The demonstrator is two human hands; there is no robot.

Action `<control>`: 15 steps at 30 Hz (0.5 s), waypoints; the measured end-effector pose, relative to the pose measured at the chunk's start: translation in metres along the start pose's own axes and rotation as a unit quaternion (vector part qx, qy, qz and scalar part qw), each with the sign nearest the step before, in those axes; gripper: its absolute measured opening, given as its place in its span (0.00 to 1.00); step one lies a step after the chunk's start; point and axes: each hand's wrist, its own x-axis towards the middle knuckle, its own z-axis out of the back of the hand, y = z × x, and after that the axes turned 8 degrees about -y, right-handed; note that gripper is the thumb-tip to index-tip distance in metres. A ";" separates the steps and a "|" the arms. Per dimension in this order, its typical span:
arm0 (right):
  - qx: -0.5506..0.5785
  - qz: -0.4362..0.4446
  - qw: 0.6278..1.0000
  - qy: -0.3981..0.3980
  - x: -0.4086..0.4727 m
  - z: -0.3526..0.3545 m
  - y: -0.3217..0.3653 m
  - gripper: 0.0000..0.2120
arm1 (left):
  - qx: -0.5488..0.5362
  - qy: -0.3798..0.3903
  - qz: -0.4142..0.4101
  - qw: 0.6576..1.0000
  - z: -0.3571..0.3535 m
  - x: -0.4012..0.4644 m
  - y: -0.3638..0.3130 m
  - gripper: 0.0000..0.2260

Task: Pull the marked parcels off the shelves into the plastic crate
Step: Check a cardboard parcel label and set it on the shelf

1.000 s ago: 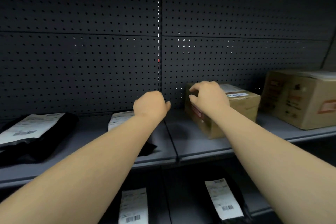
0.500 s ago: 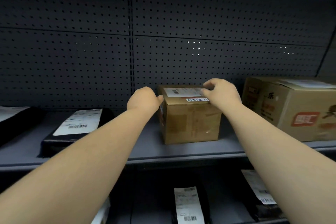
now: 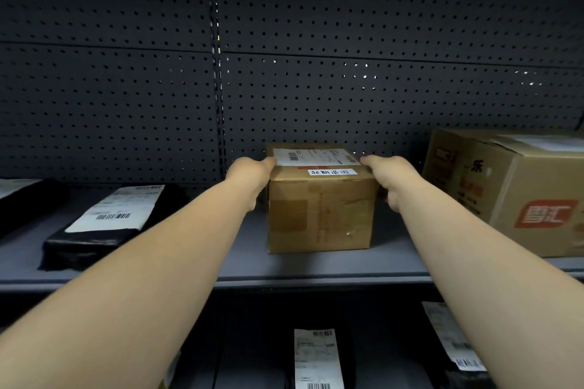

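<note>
both hands moved onto the box (image 3: 319, 215): left hand (image 3: 249, 172) and right hand (image 3: 390, 175) clamp its top corners on the shelf (image 3: 316, 265).

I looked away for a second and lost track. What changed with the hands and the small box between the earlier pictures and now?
The left hand, a closed fist short of the small box a second ago, moved onto its left side. The right hand shifted from the top to the right side, so both hands now clasp it. The box itself turned square to the shelf edge. It still rests on the shelf; the large carton stayed put.
</note>
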 end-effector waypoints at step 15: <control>0.041 -0.093 0.995 0.014 0.005 -0.005 -0.003 0.07 | -0.097 0.030 0.048 0.994 0.001 0.001 0.000 0.09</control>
